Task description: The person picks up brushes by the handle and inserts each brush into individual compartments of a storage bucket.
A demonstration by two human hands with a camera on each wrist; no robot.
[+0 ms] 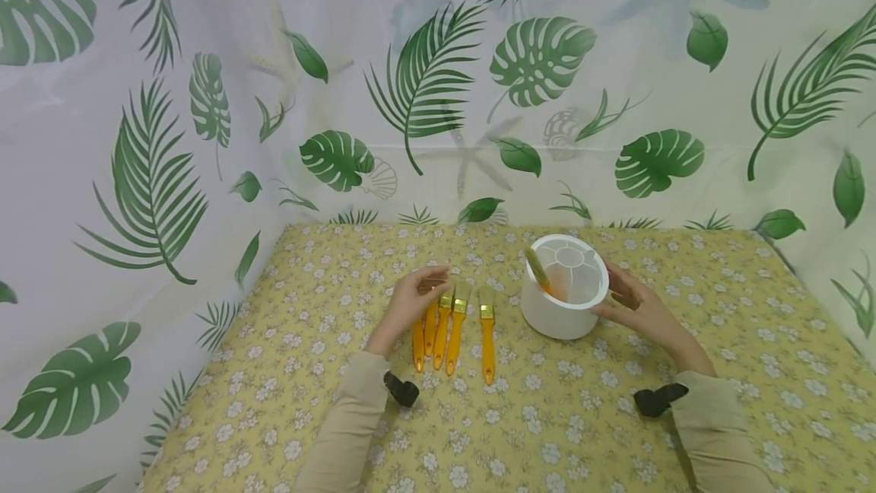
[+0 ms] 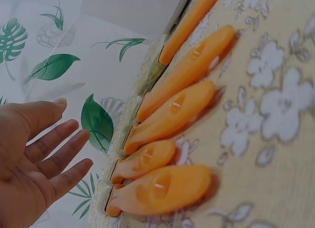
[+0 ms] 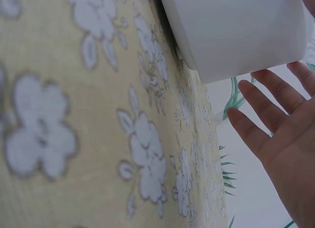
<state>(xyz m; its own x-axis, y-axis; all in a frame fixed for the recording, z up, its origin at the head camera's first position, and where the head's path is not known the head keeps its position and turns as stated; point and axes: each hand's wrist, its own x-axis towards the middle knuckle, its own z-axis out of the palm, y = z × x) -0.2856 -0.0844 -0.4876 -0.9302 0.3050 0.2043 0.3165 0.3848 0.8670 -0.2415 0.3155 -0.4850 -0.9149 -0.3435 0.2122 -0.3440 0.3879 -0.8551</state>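
Note:
My left hand [image 1: 414, 297] hovers over the bristle ends of several paintbrushes [image 1: 457, 326] with orange handles; its fingers are extended and hold nothing. In the left wrist view, the brush handles [image 2: 177, 102] lie in a row beside the hand [image 2: 39, 164]. One paintbrush [image 1: 488, 337] lies a little apart on the right. A white round container [image 1: 557, 318] stands upright, with another paintbrush [image 1: 537, 268] leaning inside, bristles up. My right hand [image 1: 636, 306] is at the container's right side, its fingers loosely spread, fingertips right at the wall in the right wrist view.
A yellow flowered cloth [image 1: 547, 424] covers the table. Behind and to the left hangs a white curtain [image 1: 438, 196] printed with green leaves. Each wrist wears a black strap-on device [image 1: 402, 389].

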